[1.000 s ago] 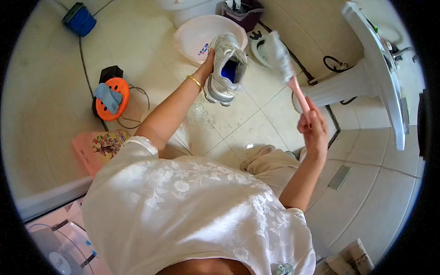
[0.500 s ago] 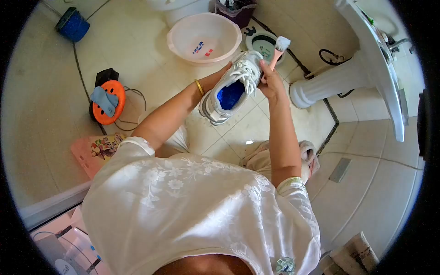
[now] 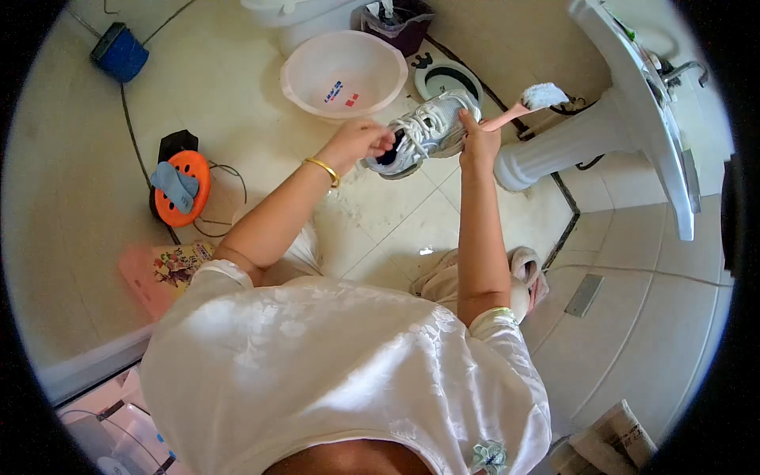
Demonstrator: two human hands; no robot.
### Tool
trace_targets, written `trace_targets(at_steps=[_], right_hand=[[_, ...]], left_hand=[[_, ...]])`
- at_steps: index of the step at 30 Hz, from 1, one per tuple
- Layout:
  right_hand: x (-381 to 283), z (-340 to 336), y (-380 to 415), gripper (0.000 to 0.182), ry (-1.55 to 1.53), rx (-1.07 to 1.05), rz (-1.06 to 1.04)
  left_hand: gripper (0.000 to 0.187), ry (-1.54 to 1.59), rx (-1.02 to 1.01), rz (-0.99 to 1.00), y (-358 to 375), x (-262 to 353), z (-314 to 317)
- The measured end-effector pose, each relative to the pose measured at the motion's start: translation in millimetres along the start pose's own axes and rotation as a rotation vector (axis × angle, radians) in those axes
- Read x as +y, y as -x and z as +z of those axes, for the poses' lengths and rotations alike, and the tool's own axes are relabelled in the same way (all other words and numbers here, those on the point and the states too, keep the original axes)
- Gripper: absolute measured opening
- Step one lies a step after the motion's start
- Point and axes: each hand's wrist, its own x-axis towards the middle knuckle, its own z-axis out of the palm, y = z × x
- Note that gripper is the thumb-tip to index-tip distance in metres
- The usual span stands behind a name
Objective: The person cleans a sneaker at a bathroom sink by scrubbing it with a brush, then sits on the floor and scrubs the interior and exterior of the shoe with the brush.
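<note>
A white and grey lace-up sneaker [image 3: 427, 131] is held over the tiled floor, its dark opening facing left and its toe to the right. My right hand [image 3: 480, 146] grips the toe end, together with the pink handle of a brush [image 3: 545, 96]. White bristles or foam cover the brush head, which points right, away from the shoe. Beside the shoe's opening is my left hand [image 3: 360, 144], wearing a gold bangle [image 3: 323, 169]. Its fingers are curled together near the heel, and what they hold, if anything, is hidden.
A pale pink basin [image 3: 344, 75] stands on the floor beyond the shoe, near a round scale [image 3: 448, 82] and a lined bin [image 3: 400, 24]. A pedestal sink [image 3: 554, 154] is on the right. An orange round object [image 3: 198, 186] with a grey-blue cloth lies left.
My left hand has come off the shoe's side to its opening. The shoe has turned so its opening faces left, and the brush has tipped to the right.
</note>
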Motion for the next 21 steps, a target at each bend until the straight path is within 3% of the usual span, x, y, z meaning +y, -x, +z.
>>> trace_targets(at_steps=[4,6,9,12,13,17,21], right_hand=[[1,-4,2,0.034,0.079,0.074,-0.116],[-1,-5,9,0.033,0.033,0.072,-0.197],[-5,-10,17,0.032,0.037,0.024,-0.098],[-8,-9,24,0.034,0.113,0.038,-0.122],[-15,-6,31,0.033,0.111,0.079,-0.135],[-13,-13,32,0.033,0.124,0.063,-0.19],[-3,-16,30,0.033,0.039,0.103,-0.138]], left_hand=[[0.021,-0.122,-0.033,-0.128,-15,-17,11],[0.023,0.117,-0.094,-0.095,-24,-27,22],[0.028,0.475,-0.19,-0.048,-35,-40,38],[0.03,0.665,-0.261,-0.243,-38,-36,47],[0.031,0.726,-0.33,-0.223,-45,-48,45],[0.031,0.819,-0.471,-0.297,-52,-59,50],[0.031,0.818,-0.383,-0.211,-32,-30,51]])
